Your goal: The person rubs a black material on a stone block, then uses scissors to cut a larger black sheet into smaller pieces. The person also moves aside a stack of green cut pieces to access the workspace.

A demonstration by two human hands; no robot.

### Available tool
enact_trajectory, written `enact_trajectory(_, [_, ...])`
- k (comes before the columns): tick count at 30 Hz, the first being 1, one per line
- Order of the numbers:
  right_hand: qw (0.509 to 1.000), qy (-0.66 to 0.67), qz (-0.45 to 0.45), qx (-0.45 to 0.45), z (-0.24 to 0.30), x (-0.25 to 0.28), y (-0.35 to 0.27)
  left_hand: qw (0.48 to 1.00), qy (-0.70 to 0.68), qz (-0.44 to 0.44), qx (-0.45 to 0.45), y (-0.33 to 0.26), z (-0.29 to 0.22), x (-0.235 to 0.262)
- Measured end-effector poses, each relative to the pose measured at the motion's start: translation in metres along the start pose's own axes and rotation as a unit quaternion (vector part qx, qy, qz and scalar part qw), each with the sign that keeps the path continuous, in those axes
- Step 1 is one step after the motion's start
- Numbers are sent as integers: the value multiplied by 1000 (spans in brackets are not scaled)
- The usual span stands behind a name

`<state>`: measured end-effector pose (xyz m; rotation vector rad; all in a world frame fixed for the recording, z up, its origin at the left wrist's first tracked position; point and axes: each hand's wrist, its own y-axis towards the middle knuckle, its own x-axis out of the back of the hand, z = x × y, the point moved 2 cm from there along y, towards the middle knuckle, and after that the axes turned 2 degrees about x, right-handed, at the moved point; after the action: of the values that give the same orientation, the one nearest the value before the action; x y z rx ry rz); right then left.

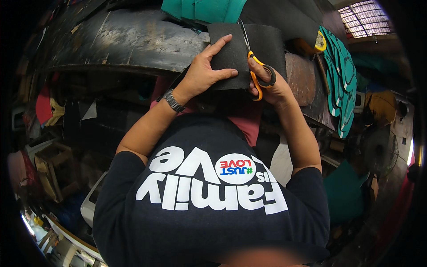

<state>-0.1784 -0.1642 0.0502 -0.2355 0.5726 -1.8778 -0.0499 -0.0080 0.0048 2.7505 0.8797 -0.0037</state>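
My left hand (203, 72) rests on a black sheet (233, 53) of fabric-like material, with thumb and index finger spread apart. Its other fingers are mostly hidden. In my right hand (275, 86) is a pair of scissors (250, 54) with yellow-orange and black handles, my fingers through and around the loops. The blades point away from me and lie along a line in the sheet, between its left and right parts. Whether the blades are parted is hard to make out. The sheet's near edge lies at the table's near side.
Under the sheet is a dark, worn table (129, 38). Folded green material (204, 10) lies at its far side. A bundle of green pieces with pale edges (341, 80) hangs at the right. A yellow-rimmed roll or tool (320, 41) sits nearby. A fan (383, 153) stands further right.
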Motion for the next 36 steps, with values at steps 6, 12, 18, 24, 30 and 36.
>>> enact_trajectory(6, [996, -3, 85, 15, -1, 8, 0, 997, -43, 46, 50, 6, -2, 20])
enact_trajectory(12, [978, -75, 194, -11, -3, 24, -25, 993, -79, 61, 58, 20, -13, 61])
enact_trajectory(18, [955, -198, 214, -57, -4, 21, -34, 990, -15, 114, 81, 31, -19, 80])
enact_trajectory(24, [953, -222, 201, -42, -2, 9, -26, 983, 45, 167, 68, 37, -17, 71])
enact_trajectory(30, [952, -214, 215, -32, -6, 7, -22, 978, 47, 196, 53, 35, -16, 77])
enact_trajectory(36, [958, -210, 194, -37, -9, 9, -22, 971, 46, 221, 79, 34, -14, 79])
